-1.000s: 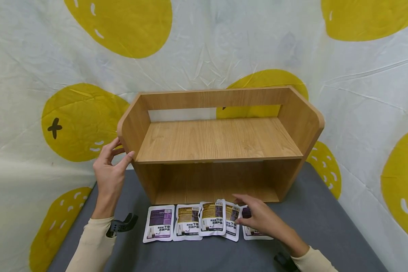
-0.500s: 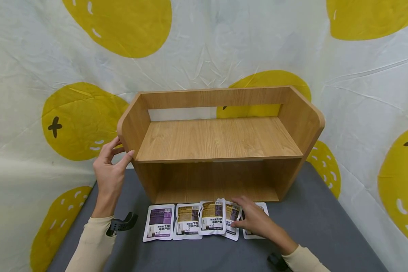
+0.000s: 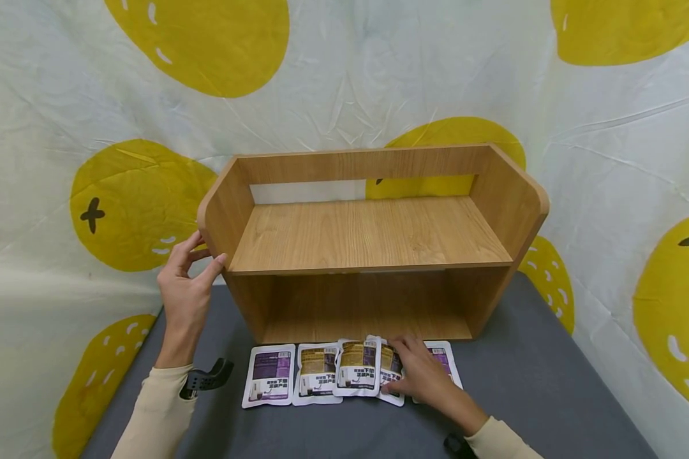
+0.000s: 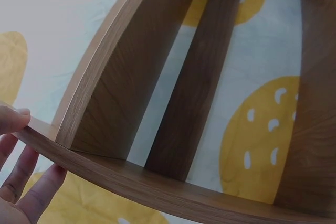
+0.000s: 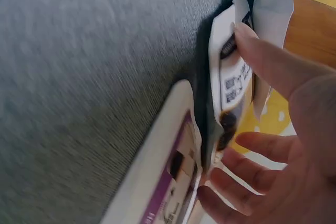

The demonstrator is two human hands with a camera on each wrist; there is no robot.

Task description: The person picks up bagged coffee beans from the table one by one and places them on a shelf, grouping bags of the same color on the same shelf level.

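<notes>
My left hand (image 3: 184,290) pinches the left side panel of a two-tier wooden desk shelf (image 3: 373,233). In the left wrist view its thumb lies over the edge of the panel (image 4: 131,182) and its fingers below. My right hand (image 3: 427,376) is over a brown-and-white pouch (image 3: 392,364), fourth from the left in a row before the shelf. Its thumb touches that pouch's printed face (image 5: 233,80) in the right wrist view, the other fingers spread loosely by the far end. Another brown pouch (image 3: 357,368) overlaps it on the left. A purple-and-white pouch (image 3: 443,357) is partly hidden behind the hand.
A purple-and-white pouch (image 3: 268,376) and a brown-and-white pouch (image 3: 317,375) lie at the row's left end. All rest on a grey-covered table (image 3: 557,389). A white cloth (image 3: 350,70) with yellow faces hangs behind the shelf.
My right hand has moved left, from over the rightmost pouch onto the fourth one, uncovering more of the rightmost. The overlapping brown pouch has shifted slightly left. My left hand stays on the shelf.
</notes>
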